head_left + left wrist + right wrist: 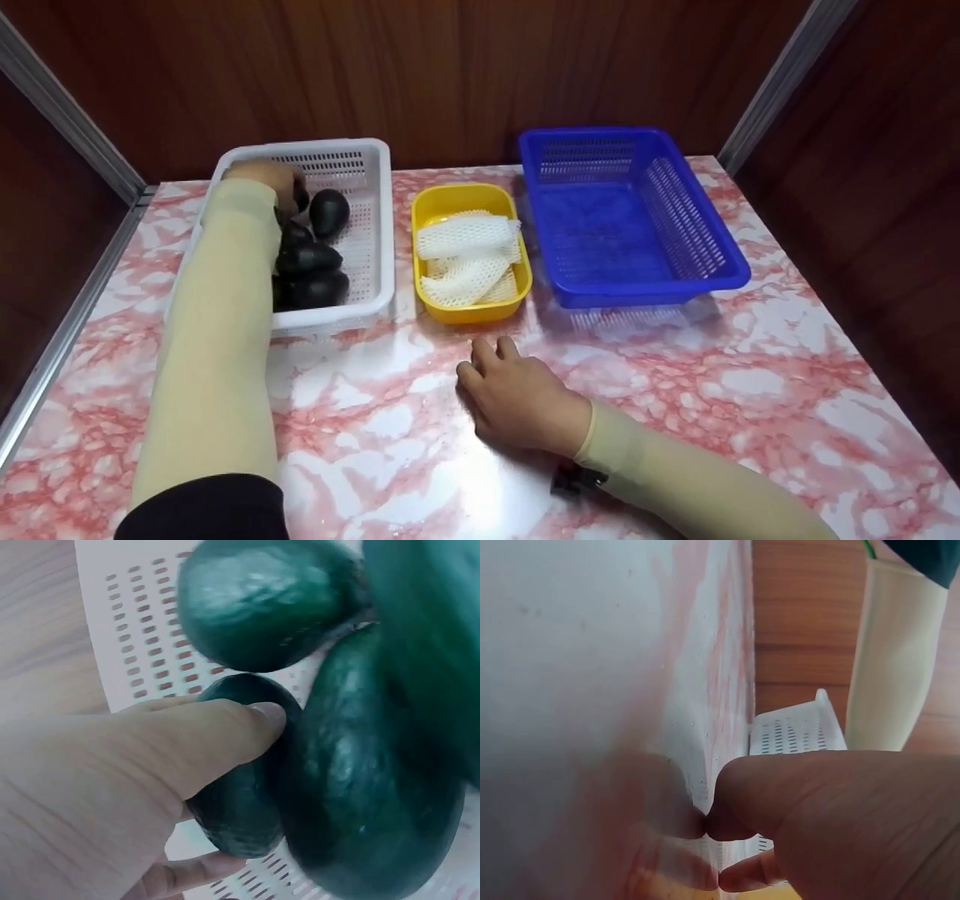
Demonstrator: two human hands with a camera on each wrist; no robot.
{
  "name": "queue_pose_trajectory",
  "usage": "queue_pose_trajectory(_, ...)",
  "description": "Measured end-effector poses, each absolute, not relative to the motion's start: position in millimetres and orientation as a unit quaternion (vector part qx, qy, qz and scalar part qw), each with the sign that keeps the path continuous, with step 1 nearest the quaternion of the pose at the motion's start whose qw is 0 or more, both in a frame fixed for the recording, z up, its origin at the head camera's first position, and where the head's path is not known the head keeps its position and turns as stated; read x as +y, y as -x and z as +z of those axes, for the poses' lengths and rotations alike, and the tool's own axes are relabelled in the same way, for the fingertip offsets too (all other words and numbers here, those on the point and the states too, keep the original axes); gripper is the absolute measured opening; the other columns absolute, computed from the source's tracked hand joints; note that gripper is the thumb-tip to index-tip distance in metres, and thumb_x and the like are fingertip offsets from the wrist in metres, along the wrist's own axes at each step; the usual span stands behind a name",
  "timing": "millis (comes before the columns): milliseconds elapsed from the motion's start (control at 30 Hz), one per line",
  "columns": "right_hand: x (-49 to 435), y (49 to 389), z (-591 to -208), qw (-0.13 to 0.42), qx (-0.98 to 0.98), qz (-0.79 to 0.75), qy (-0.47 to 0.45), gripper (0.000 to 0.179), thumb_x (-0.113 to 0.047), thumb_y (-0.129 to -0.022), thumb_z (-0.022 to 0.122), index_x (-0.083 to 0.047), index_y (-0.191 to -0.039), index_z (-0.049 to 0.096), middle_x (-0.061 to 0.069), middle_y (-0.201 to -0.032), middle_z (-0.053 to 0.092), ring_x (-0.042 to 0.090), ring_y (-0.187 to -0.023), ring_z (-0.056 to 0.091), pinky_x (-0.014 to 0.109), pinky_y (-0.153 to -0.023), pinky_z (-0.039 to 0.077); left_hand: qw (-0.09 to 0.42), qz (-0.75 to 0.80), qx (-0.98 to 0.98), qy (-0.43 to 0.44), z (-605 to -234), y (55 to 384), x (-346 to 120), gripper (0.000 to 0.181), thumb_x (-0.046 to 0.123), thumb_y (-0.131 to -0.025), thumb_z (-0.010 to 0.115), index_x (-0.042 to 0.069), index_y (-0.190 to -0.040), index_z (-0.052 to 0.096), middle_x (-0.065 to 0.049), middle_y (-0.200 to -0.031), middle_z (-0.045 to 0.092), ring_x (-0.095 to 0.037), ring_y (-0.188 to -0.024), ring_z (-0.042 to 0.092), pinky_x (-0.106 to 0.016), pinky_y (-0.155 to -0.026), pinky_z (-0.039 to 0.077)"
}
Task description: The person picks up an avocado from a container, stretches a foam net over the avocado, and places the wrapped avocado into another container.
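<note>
My left hand [264, 177] reaches into the back of the white basket [381, 247]. In the left wrist view its thumb and fingers hold a dark green avocado [244, 802], the thumb lying across the top. Right against that one lies a larger avocado [360, 795], with another avocado [262, 607] just behind. Several more, such as the avocado [309, 259], lie in the basket, partly hidden by the sleeve in the head view. My right hand [521, 394] rests on the table with loosely bent fingers and holds nothing, in front of the yellow tub [469, 313].
White foam net sleeves [469, 238] lie in the yellow tub. A blue basket [645, 289] stands to its right. Pink and white marbled table [360, 450] runs back to a wooden panel [457, 82], with more panels at both sides.
</note>
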State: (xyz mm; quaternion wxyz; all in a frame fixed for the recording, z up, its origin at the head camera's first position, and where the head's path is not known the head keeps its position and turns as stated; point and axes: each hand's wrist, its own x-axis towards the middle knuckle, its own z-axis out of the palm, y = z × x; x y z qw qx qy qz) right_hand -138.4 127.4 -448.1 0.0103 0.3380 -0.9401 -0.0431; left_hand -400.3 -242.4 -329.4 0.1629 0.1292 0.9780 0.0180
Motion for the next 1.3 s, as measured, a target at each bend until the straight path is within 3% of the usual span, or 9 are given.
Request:
queue_pose_trajectory(100,128,141,-447,0.016,-0.941,-0.041,-0.337,0.027,-0.037,-0.107,0.054,-0.013,-0.116,0.062,0.015,-0.125,0.057,0.036,-0.103,0.055,0.036,-0.045,0.046,0.157,0.011,0.981,-0.112,-317,398,-242,0.043,0.02,-0.097,0.064,0.006,-0.137,0.062,-0.033,-0.132,0.062,-0.051,-0.118,0.057,-0.067,-0.094,0.053)
queue_pose_trajectory(233,129,144,-446,0.022,-0.94,-0.032,-0.339,0.027,-0.037,-0.106,0.055,-0.013,-0.115,0.061,0.016,-0.126,0.057,0.037,-0.102,0.055,0.036,-0.045,0.045,0.158,-0.004,0.984,-0.081,-303,394,-240,0.057,0.029,-0.101,0.057,0.012,-0.155,0.05,-0.042,-0.15,0.049,-0.07,-0.134,0.042,-0.083,-0.1,0.044)
queue_pose_trajectory(367,130,147,-445,0.024,-0.939,-0.03,-0.343,0.027,-0.037,-0.108,0.053,-0.012,-0.116,0.061,0.016,-0.126,0.057,0.037,-0.103,0.055,0.037,-0.045,0.046,0.15,-0.022,0.985,-0.083,-294,387,-233,0.07,0.038,-0.107,0.052,0.011,-0.169,0.034,-0.046,-0.157,0.038,-0.072,-0.137,0.037,-0.086,-0.104,0.039)
queue_pose_trajectory(467,132,149,-445,0.026,-0.939,-0.032,-0.341,0.027,-0.036,-0.109,0.051,-0.012,-0.116,0.061,0.016,-0.125,0.057,0.037,-0.103,0.055,0.037,-0.045,0.047,0.13,-0.024,0.986,-0.1,-289,381,-225,0.073,0.045,-0.109,0.051,0.013,-0.172,0.031,-0.045,-0.16,0.036,-0.071,-0.138,0.038,-0.087,-0.106,0.039)
queue_pose_trajectory(733,142,155,-442,0.019,-0.936,-0.046,-0.348,0.028,-0.037,-0.108,0.056,-0.012,-0.12,0.062,0.015,-0.129,0.058,0.036,-0.105,0.057,0.038,-0.046,0.049,0.038,0.013,0.991,-0.127,-279,350,-187,0.077,0.059,-0.109,0.046,0.024,-0.175,0.026,-0.037,-0.165,0.038,-0.066,-0.137,0.043,-0.085,-0.107,0.041)
queue_pose_trajectory(967,159,163,-440,0.023,-0.923,-0.033,-0.383,0.029,-0.039,-0.104,0.064,-0.017,-0.122,0.066,0.01,-0.13,0.063,0.034,-0.107,0.061,0.041,-0.051,0.053,-0.043,0.053,0.981,-0.181,-280,303,-131,0.076,0.057,-0.106,0.058,0.022,-0.17,0.037,-0.025,-0.164,0.049,-0.057,-0.139,0.05,-0.074,-0.105,0.053)
queue_pose_trajectory(1200,175,171,-433,0.001,-0.919,0.006,-0.394,0.025,-0.031,-0.1,0.074,-0.013,-0.117,0.07,0.01,-0.115,0.069,0.032,-0.104,0.064,0.045,-0.075,0.061,-0.058,0.063,0.967,-0.239,-286,241,-86,0.081,0.067,-0.1,0.064,0.023,-0.165,0.045,-0.015,-0.157,0.056,-0.041,-0.129,0.057,-0.063,-0.097,0.061)
queue_pose_trajectory(1300,180,178,-427,-0.04,-0.927,0.005,-0.372,0.026,-0.03,-0.1,0.076,-0.011,-0.116,0.069,0.011,-0.105,0.069,0.03,-0.092,0.066,0.043,-0.073,0.06,-0.061,0.065,0.96,-0.266,-296,217,-73,0.083,0.073,-0.099,0.062,0.023,-0.164,0.047,-0.013,-0.151,0.06,-0.038,-0.123,0.061,-0.059,-0.091,0.064)
